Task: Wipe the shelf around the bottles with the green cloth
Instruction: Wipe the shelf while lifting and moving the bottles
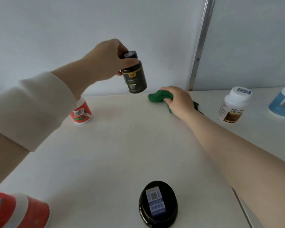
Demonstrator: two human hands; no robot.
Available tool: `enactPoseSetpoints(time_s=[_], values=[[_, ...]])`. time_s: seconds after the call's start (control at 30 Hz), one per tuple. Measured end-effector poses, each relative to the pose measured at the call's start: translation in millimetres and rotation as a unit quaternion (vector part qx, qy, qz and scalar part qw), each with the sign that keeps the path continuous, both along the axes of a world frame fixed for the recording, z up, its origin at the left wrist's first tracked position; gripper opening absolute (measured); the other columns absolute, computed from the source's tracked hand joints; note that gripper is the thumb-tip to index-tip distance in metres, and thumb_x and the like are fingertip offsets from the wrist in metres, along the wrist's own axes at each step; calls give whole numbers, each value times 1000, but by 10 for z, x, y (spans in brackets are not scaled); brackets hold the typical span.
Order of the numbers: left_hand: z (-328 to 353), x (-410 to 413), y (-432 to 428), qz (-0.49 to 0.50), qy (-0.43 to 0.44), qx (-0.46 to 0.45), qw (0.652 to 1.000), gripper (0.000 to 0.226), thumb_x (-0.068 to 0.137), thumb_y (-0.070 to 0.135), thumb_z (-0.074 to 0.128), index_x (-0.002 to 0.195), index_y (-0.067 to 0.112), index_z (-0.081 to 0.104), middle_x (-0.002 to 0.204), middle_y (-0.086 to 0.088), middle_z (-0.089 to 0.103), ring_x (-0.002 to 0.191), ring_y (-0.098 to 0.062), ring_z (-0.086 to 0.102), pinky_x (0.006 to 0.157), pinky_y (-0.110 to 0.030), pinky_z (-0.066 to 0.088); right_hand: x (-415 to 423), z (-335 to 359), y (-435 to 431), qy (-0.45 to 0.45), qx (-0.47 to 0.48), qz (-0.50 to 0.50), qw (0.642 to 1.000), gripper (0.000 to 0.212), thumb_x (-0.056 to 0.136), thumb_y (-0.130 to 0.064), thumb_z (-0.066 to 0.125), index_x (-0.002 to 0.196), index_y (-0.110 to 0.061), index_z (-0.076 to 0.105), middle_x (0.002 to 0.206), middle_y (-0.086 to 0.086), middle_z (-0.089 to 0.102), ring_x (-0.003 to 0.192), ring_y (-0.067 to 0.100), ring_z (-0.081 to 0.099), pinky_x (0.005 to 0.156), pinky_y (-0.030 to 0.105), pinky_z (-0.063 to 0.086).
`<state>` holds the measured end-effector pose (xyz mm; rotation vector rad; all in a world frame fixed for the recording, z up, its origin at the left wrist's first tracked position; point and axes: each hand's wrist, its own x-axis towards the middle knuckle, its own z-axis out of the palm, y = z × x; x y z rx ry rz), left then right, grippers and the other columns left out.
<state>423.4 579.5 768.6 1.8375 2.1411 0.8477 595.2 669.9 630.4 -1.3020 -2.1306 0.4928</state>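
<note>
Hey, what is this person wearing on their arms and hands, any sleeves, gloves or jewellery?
The left arm wears a cream, soft-looking long sleeve whose cuff ends short of the wrist. The right forearm is bare as far as the frame shows. The left hand and right hand have no gloves, and no rings or watch are visible.

A crumpled green cloth [158,97] contrasts with the plain cream-white shelf [122,145]. The black plastic bottle [135,78] bears a gold band; a squat round tub [81,112] is red and white; a white plastic bottle [232,106] carries a brown label.
</note>
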Motion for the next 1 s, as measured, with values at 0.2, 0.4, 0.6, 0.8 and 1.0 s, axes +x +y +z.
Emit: enactPoseSetpoints(time_s=[0.2, 0.4, 0.6, 0.8, 1.0], values=[[43, -65, -110, 7, -15, 5, 1000, 41, 85, 38, 57, 117, 13, 52, 122, -3, 57, 80, -18, 64, 58, -19, 39, 33, 124, -690, -38, -126, 290, 948, 44, 84, -2, 58, 120, -28, 58, 127, -15, 57, 119, -1, 48, 102, 7, 28], [17, -114, -169, 3, 0, -2, 1000, 42, 85, 39, 57, 118, 14, 52, 119, -3, 59, 78, -16, 64, 57, -20, 38, 249, 432, -407, 59, -125, 214, 967, 48, 80, 2, 61, 114, -32, 58, 111, -14, 61, 93, -9, 58, 91, 3, 38], [9, -195, -207, 18, 13, -1, 1000, 41, 85, 40, 56, 117, 16, 51, 117, -3, 60, 78, -15, 64, 58, -19, 39, -157, 109, 226, -47, -49, 78, 995, 40, 89, -7, 52, 126, -22, 53, 134, -1, 53, 122, 19, 48, 97, 16, 29], [30, -218, -229, 28, 8, 10, 1000, 41, 86, 39, 56, 119, 15, 51, 119, -4, 60, 78, -15, 64, 59, -19, 39, -432, 95, -278, -62, -95, 216, 970, 36, 91, -28, 52, 126, -24, 52, 128, -5, 57, 117, 12, 50, 87, 18, 31], [32, -126, -252, 2, 18, 8, 1000, 43, 86, 40, 54, 120, 14, 50, 119, -4, 60, 76, -14, 62, 57, -18, 37, 31, 185, -788, -36, -181, 274, 944, 8, 90, -27, 53, 95, -32, 58, 87, -18, 60, 82, -1, 56, 76, 17, 40]])
